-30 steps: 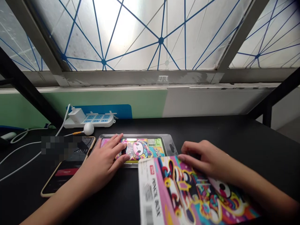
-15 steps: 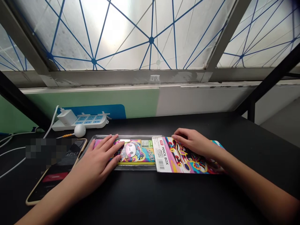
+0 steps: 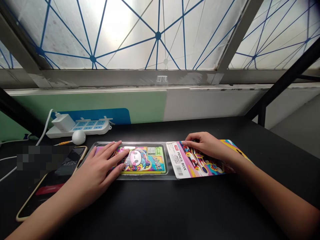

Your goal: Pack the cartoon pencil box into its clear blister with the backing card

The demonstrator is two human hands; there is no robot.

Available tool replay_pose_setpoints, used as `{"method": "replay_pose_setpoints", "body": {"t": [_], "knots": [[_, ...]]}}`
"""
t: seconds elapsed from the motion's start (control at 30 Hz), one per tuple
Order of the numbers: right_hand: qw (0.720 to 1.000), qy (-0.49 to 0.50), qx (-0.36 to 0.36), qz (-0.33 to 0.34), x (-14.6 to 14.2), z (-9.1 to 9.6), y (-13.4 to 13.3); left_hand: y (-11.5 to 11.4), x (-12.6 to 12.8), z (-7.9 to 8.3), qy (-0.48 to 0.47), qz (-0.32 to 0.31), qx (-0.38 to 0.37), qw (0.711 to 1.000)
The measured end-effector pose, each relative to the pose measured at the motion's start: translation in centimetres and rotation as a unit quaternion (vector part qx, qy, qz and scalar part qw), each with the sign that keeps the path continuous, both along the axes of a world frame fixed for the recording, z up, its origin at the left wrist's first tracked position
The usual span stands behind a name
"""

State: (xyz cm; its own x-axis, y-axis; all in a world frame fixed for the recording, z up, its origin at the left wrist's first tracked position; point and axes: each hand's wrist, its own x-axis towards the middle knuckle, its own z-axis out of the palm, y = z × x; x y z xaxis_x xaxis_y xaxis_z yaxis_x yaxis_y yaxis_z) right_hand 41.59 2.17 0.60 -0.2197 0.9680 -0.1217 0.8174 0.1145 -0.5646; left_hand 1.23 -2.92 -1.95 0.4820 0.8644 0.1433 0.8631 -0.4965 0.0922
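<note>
A colourful pencil box [image 3: 146,160] with a cartoon figure and the word SPORT lies in a clear plastic tray [image 3: 170,166] on the black table. My left hand [image 3: 106,163] rests flat on the box's left part, fingers spread, covering some of its print. To the right, a printed card [image 3: 181,163] marked PENCIL BOX lies partly over the tray's right end. My right hand [image 3: 207,143] grips the card's far edge, thumb and fingers closed on it. The hand and forearm hide part of the card.
On the left lies a phone [image 3: 51,190] in a pale case, beside my left forearm. Behind it are a white power strip [image 3: 87,128] with a plugged-in charger [image 3: 64,122], a round white object [image 3: 79,137] and cables. A window and wall border the table's back.
The card has slid to the right and tilted with my right hand, baring the right end of the pencil box and part of the tray. My left hand stays on the box.
</note>
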Motion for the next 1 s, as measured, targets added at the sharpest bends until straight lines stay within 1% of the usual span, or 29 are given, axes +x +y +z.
{"method": "replay_pose_setpoints", "body": {"t": [0.13, 0.3, 0.5, 0.6, 0.7, 0.77, 0.8, 0.9, 1.0], "knots": [[1.0, 0.008, 0.012, -0.028, 0.3, 0.1, 0.1, -0.1, 0.0, 0.0, -0.001, -0.001, 0.003, 1.0], [0.999, 0.008, 0.03, -0.042, 0.2, -0.1, 0.1, -0.2, 0.0, 0.0, -0.004, 0.002, 0.006, 1.0], [0.997, 0.044, 0.047, -0.047, -0.9, -0.5, -0.6, -0.1, 0.4, -0.4, -0.013, 0.004, 0.013, 1.0], [0.996, 0.066, 0.03, -0.049, -2.3, -1.1, -1.3, -1.2, 1.5, -0.2, -0.049, 0.0, -0.011, 0.999], [0.996, 0.076, 0.014, -0.044, -3.6, -1.5, -2.0, -3.0, 2.7, 0.7, -0.135, -0.015, -0.064, 0.989], [0.996, 0.072, 0.015, -0.04, -3.9, -1.6, -2.2, -3.9, 3.1, 1.4, -0.232, -0.014, -0.093, 0.968], [0.997, 0.069, 0.018, -0.038, -3.8, -1.5, -2.2, -4.1, 3.0, 1.8, -0.291, -0.003, -0.101, 0.951], [0.998, 0.05, 0.013, -0.033, -2.8, -1.2, -1.8, -3.6, 2.6, 2.1, -0.467, 0.061, -0.092, 0.878], [0.999, 0.042, -0.011, -0.008, -1.6, -0.8, -1.4, -2.1, 2.5, 1.6, -0.577, 0.117, -0.049, 0.807]]}}
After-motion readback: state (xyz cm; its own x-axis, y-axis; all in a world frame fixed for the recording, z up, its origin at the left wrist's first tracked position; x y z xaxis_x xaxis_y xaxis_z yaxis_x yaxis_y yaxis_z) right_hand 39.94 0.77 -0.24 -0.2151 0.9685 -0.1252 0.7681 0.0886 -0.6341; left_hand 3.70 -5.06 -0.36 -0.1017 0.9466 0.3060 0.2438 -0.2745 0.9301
